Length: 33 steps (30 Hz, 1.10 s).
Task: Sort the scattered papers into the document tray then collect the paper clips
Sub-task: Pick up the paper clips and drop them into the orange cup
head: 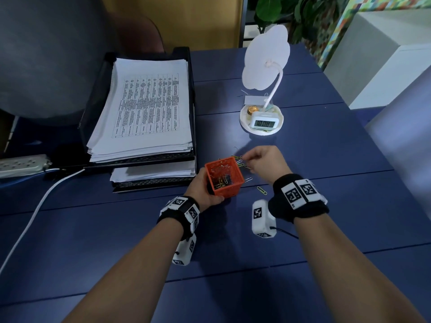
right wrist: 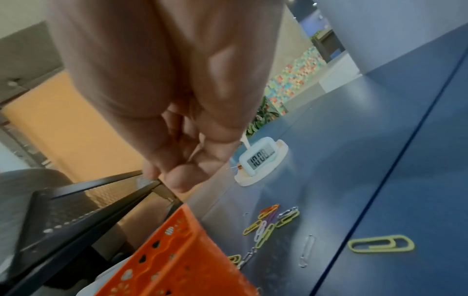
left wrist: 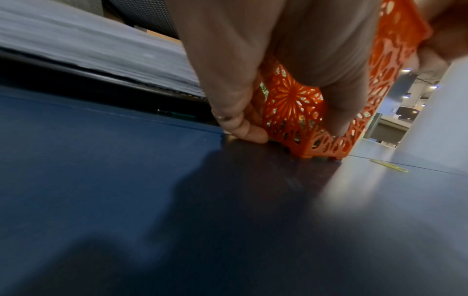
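Note:
On the blue table, my left hand grips an orange lattice basket with several paper clips inside; the left wrist view has its fingers and thumb curled round the basket. Just right of the rim, my right hand pinches a paper clip between thumb and forefinger. Loose clips lie in a cluster beyond the basket. A yellow one lies apart. The black document tray holds stacked papers on two levels.
A white lamp with a cloud-shaped shade stands behind the clips, with a small digital clock on its round base. A power strip and white cable lie at the left. The table's right edge is near.

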Tool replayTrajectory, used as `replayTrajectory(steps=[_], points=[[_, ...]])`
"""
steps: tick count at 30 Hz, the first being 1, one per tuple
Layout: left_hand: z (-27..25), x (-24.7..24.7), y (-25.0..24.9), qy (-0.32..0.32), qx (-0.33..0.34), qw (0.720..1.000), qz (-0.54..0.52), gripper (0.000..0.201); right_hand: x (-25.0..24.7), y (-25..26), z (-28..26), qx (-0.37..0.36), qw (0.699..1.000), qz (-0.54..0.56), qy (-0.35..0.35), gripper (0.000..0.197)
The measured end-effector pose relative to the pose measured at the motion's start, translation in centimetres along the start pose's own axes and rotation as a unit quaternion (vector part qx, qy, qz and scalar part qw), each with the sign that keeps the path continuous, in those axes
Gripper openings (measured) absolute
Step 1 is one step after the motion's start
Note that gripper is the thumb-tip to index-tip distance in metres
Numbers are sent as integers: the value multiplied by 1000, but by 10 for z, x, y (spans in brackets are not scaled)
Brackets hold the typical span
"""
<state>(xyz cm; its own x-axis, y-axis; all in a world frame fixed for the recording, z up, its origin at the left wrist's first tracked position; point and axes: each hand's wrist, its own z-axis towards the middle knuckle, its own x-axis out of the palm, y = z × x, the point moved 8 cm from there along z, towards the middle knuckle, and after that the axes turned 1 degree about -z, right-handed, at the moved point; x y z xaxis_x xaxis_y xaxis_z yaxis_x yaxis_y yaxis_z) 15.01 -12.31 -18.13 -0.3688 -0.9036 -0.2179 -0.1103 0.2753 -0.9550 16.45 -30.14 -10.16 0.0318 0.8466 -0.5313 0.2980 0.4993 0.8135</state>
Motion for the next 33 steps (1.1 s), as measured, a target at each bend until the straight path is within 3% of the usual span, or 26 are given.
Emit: replayTrajectory(steps=[3,5,8,14,16,19,21,23,25,28,33], points=[[1,-2,3,0,-9,1000,13,76,2,-39,-1,40,973,-229,12,23],[2,-2,7,-2,-12,1000,10,78,9,-67,-8,84,951,-297,29,17],[2,-1,9,-4,-13,1000,3,78,14,-87,-14,128,949,-289,11,16],[1,-4,8,-8,-18,1000,22,78,17,-86,-17,145,952,-267,32,18],[1,-5,8,-7,-23,999,26,78,10,-70,-15,119,964,-237,12,16],[1,-3,6,-3,-20,999,26,77,-9,-24,-13,41,995,-67,-63,6],[0,-3,6,-7,-15,1000,18,75,-8,5,-13,-2,999,31,-40,9],[0,-2,7,-9,-10,1000,19,73,3,23,-9,-23,998,57,25,9],[0,-3,4,-13,-4,999,35,75,11,24,0,-27,998,33,54,12],[-2,-3,2,-12,3,999,47,74,8,0,25,-4,997,-72,6,15],[-7,-10,11,-11,-6,994,105,80,28,-33,48,30,962,-269,18,31]])
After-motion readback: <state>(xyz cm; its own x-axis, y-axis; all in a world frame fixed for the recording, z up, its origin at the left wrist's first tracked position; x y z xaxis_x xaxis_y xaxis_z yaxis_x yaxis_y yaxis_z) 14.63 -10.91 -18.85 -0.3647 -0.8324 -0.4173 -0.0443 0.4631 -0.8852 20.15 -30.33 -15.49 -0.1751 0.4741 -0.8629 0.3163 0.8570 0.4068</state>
